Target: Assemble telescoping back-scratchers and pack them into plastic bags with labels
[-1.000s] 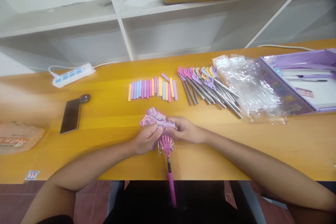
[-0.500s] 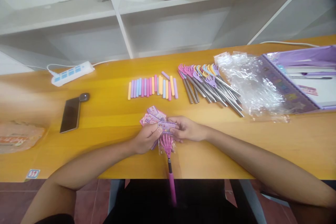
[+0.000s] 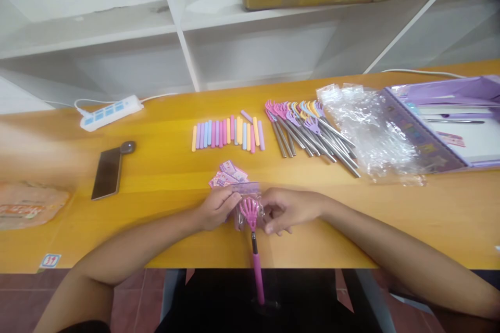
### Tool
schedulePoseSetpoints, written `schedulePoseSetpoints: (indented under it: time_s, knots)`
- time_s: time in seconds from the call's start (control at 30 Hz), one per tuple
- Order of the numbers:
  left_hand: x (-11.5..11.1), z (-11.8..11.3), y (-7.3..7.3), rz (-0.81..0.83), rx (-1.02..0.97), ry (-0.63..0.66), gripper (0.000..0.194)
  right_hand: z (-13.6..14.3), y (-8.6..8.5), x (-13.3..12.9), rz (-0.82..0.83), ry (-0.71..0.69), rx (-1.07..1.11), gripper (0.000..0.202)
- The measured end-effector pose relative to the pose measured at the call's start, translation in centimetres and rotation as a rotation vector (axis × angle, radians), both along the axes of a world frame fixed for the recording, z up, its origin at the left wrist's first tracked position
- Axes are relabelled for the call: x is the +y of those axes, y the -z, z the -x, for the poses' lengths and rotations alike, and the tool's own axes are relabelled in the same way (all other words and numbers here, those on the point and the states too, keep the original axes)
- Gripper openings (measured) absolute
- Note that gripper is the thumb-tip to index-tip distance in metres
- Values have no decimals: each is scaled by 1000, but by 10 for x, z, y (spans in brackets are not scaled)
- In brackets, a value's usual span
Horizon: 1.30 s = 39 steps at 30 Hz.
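Observation:
A pink back scratcher (image 3: pixel 250 211) with a hand-shaped head lies inside a clear plastic bag (image 3: pixel 239 218), its pink handle pointing towards my body. My left hand (image 3: pixel 219 207) grips the bag's top left side, thumb over the front. A purple printed card (image 3: pixel 247 187) shows at the bag's mouth, partly covered by the plastic. Beside the bag's right edge is my right hand (image 3: pixel 291 210), fingers loosely curled and thumb apart from them; any contact with the plastic is hard to see. Several more printed cards (image 3: pixel 230 170) lie fanned just beyond my left hand.
Coloured handle sleeves (image 3: pixel 222 132) lie in a row. Right of them are metal-rod back scratchers (image 3: pixel 308 130), a pile of clear bags (image 3: pixel 375 130) and a purple box (image 3: pixel 449 153). A phone (image 3: pixel 106 173), power strip (image 3: pixel 113 113) and orange packet (image 3: pixel 31 205) are on the left.
My right hand has let go of the purple card and moved down beside the bag. The card now sits at the bag's mouth; my left hand has stayed nearly in place.

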<state>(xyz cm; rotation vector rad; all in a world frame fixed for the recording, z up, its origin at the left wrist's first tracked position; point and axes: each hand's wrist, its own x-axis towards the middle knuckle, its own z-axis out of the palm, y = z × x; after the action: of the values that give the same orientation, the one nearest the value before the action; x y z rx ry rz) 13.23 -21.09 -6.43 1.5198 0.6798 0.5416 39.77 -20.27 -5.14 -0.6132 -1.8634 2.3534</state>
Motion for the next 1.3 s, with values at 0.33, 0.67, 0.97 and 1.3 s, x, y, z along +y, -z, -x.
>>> schedulePoseSetpoints:
  time_s: [0.33,0.67,0.97,1.3]
  knots:
    - [-2,2,9,216,-202,-5,49,19,0,-27,-72,72,-34,54]
    - [2,0,8,215,-181,-30,45,18,-3,-19,-166,47,-37,55]
    - [8,2,12,256,-334,-116,47,4,-1,-3,-125,105,86,49]
    - [11,4,15,204,-357,-45,39,-87,-61,67,-507,1198,12,40]
